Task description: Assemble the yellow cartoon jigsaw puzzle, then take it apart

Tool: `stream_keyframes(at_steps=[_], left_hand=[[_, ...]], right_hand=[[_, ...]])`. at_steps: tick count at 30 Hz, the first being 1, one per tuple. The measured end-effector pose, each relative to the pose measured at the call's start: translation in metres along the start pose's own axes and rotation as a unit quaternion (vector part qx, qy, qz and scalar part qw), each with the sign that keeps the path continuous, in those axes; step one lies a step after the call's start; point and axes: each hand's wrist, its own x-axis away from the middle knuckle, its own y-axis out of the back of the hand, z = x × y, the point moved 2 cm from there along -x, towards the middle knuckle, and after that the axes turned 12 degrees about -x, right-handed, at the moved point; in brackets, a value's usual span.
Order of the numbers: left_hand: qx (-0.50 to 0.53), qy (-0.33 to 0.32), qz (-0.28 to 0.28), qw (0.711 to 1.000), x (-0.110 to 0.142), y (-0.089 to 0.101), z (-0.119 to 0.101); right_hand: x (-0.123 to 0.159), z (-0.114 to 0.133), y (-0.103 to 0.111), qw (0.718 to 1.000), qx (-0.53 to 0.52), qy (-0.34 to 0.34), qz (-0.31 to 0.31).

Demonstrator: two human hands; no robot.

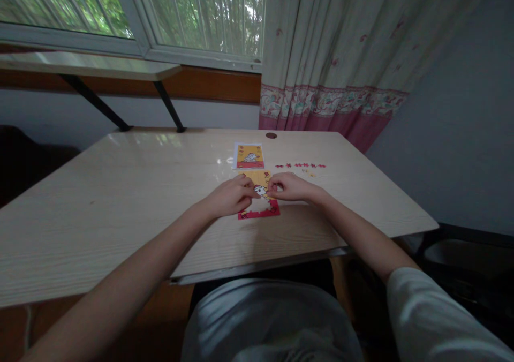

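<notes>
A partly assembled jigsaw puzzle (259, 213) lies flat on the desk, with a red lower border, a yellow upper part and a white cartoon animal in the middle. Bare desk shows through a gap in its lower centre. My left hand (232, 196) rests over the puzzle's left side, fingers curled and their tips near the animal; whatever they grip is hidden. From the right, my right hand (289, 186) pinches thumb and forefinger together at the animal's right edge, on what looks like a small puzzle piece. Just behind lies a reference picture (249, 156) of the same design.
Loose red puzzle pieces (305, 165) form a row to the right, with several pale yellow pieces (309, 173) in front of them. The desk (132, 206) has a cable hole (271, 135) at its back edge. A raised shelf (120, 66) stands at the back left, beside the curtain (321, 57).
</notes>
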Motion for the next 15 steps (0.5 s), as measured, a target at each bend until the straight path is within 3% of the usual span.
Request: stream_keyframes(at_steps=[15], left_hand=[[0.005,0.009,0.002,1.000,-0.0016,-0.0016,-0.0008]], right_hand=[[-0.0007,0.0011,0.0012,0.999,-0.023,-0.025,0.010]])
